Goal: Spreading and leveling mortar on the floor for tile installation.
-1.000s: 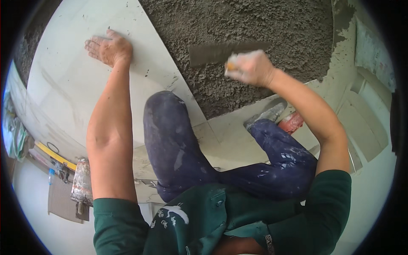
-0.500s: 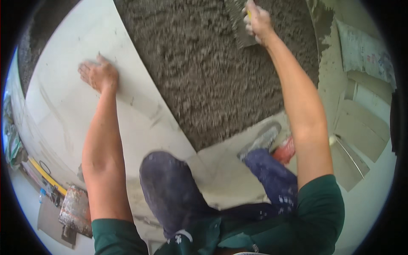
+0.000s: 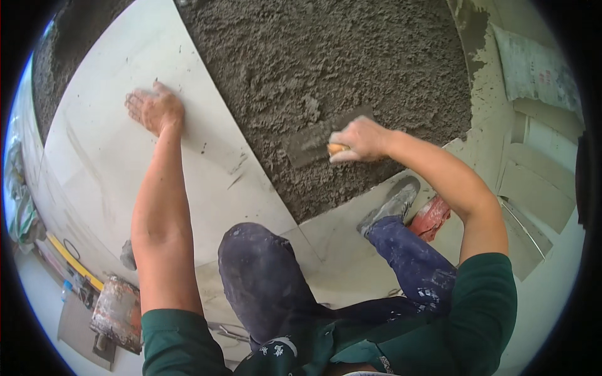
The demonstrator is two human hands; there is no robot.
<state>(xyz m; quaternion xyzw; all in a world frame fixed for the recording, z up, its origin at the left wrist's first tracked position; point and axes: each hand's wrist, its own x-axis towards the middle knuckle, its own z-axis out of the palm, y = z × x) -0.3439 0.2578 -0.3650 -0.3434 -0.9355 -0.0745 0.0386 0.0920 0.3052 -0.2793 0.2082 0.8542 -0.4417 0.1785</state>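
My left hand [image 3: 153, 108] lies open on a large pale tile [image 3: 113, 163], fingers spread near its middle. Right of that tile is a bed of coarse grey mortar [image 3: 326, 50]. My right hand [image 3: 362, 140] is closed round the yellowish handle of a steel trowel [image 3: 304, 145], whose rectangular blade rests on the mortar in its lower part. My left knee is on the pale floor by the tile's lower corner.
A white bag [image 3: 536, 66] and pale board pieces [image 3: 536, 194] lie at the right. A red wrapped object [image 3: 429, 219] is beside my right shoe. At the lower left are a dirty metal cylinder [image 3: 116, 310], a yellow bar [image 3: 72, 260], a small bottle [image 3: 66, 289] and crumpled sheeting [image 3: 25, 207].
My right hand swung to the far upper right of the mortar with the trowel, then came back down and left toward me. My left hand stays on the tile.
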